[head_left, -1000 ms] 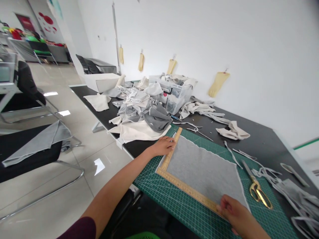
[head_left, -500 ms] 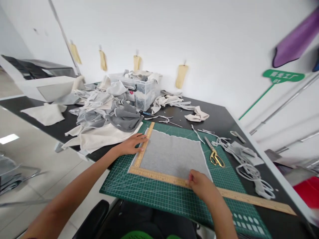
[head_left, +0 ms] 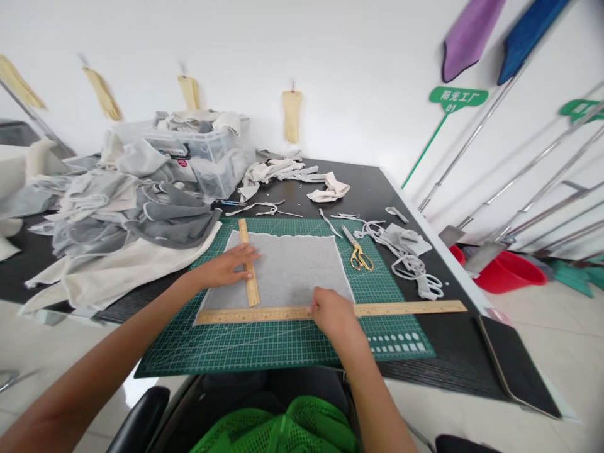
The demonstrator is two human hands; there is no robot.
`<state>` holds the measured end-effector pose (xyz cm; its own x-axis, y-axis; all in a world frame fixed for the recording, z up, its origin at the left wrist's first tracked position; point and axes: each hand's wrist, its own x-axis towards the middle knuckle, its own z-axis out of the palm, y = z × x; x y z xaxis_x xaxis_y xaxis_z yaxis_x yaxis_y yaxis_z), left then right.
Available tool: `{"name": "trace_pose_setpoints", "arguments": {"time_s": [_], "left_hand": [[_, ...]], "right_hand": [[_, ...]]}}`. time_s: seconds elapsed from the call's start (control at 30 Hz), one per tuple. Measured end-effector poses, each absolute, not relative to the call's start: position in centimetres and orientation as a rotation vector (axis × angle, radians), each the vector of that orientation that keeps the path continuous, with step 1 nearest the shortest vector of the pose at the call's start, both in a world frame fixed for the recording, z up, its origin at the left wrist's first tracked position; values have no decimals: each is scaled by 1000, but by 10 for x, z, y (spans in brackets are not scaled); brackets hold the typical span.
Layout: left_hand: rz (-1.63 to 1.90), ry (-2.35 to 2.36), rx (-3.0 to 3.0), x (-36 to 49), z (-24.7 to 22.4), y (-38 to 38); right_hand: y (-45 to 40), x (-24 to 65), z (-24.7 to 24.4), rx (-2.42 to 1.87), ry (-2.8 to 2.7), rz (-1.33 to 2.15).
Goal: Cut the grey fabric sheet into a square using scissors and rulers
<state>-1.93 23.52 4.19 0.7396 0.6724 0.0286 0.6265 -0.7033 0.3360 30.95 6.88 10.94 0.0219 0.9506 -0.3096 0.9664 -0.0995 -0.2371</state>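
Note:
A grey cloth rectangle [head_left: 295,267] with pale edges lies flat on a green cutting mat [head_left: 302,352]. My left hand [head_left: 231,264] reaches over a short wooden ruler [head_left: 253,290], holding it upright on the cloth near its left side. Thumb and fingers of that hand lie across the wood. Along the cloth's near edge runs a long wooden ruler [head_left: 406,308], extending rightward past the mat. My right hand [head_left: 333,311] is closed on it in a pinch, fingertips partly hidden. Gold-handled scissors [head_left: 359,255] rest on the mat, right of the cloth.
Grey and cream fabric pieces [head_left: 104,214] are heaped at the left, before a clear plastic bin [head_left: 221,157] of cloth. Fabric strips [head_left: 410,261] lie tangled at the right. A black tablet-like slab [head_left: 516,365] sits at the table's right corner. A red bucket [head_left: 514,274] stands beyond.
The short ruler has shifted right with my left hand, away from the cloth's left edge and apart from the long ruler. The long ruler has slid left relative to the mat. The view has turned right.

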Motion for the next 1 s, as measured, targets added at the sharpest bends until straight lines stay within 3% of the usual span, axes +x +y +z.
{"name": "trace_pose_setpoints", "arguments": {"time_s": [0.67, 1.0], "left_hand": [[274, 718, 2659, 176, 41, 251], [335, 780, 2782, 201, 36, 246]], "right_hand": [[67, 305, 117, 2233, 2096, -573], [70, 305, 118, 2242, 2074, -565]]}}
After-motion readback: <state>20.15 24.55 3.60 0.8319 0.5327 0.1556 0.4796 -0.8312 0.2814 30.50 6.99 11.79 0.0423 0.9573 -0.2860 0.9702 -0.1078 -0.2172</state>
